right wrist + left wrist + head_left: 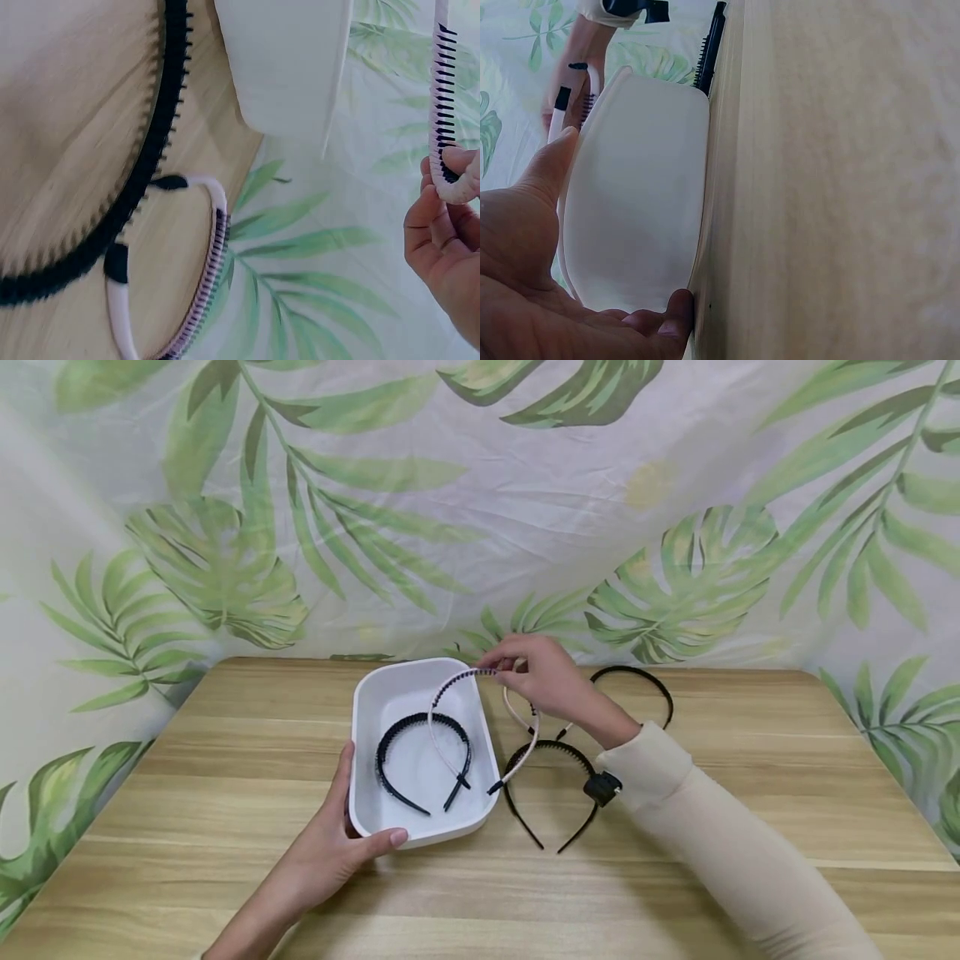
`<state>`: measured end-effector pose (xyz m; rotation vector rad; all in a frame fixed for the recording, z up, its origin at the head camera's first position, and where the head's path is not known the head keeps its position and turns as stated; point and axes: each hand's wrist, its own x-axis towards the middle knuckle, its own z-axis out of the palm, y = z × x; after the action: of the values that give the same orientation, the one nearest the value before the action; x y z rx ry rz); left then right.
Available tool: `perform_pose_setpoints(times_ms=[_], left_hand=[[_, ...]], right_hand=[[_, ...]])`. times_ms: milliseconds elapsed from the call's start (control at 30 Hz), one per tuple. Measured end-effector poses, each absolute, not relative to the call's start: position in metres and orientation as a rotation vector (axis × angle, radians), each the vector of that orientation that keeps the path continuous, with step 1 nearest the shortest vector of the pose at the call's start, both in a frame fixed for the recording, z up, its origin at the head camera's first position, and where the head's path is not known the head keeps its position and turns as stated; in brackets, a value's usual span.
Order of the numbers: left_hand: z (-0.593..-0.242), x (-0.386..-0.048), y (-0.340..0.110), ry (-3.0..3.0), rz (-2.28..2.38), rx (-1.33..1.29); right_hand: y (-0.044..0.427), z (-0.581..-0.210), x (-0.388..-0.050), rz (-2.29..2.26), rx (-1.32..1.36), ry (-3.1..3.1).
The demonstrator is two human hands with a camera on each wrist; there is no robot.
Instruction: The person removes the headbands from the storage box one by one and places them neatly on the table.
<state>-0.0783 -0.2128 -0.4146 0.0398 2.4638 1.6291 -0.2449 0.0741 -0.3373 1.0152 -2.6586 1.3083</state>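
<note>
My left hand grips the near left corner of a white plastic tub, thumb over the rim and fingers along the outer wall. In the left wrist view the fingers curl under the tub's side. Inside lies a black toothed headband. My right hand pinches a pale pink headband with dark teeth by its top, above the tub's right side. Its black-tipped ends point down, one over the tub and one just past the right rim. The right wrist view shows fingertips on this band.
Right of the tub, a black toothed headband lies on the wooden table. Behind it lies another pale pink headband, partly hidden by my right hand. A plain-looking black headband lies farther back. A leaf-patterned cloth hangs behind.
</note>
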Motion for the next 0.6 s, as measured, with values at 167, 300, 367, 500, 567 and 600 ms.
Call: perform_pose_setpoints(times_ms=[167, 300, 367, 500, 567, 600], left_hand=[[-0.414, -0.078, -0.213, 2.467, 1.628, 0.046], [-0.414, -0.078, -0.213, 2.457, 1.641, 0.050], [-0.413, -0.078, -0.213, 2.455, 1.647, 0.053], [-0.414, -0.079, -0.213, 2.451, 1.656, 0.061], [-0.414, -0.079, -0.213, 2.452, 1.652, 0.058], [-0.414, -0.078, -0.213, 2.454, 1.648, 0.054]], right_hand=[[0.091, -0.336, -0.241, 1.314, 0.935, -2.672], [0.105, -0.336, -0.237, 1.306, 0.906, -2.677], [0.112, -0.338, -0.236, 1.311, 0.888, -2.685], [0.127, -0.342, -0.231, 1.315, 0.831, -2.720], [0.134, -0.342, -0.228, 1.313, 0.796, -2.740], [0.138, -0.342, -0.227, 1.305, 0.780, -2.747]])
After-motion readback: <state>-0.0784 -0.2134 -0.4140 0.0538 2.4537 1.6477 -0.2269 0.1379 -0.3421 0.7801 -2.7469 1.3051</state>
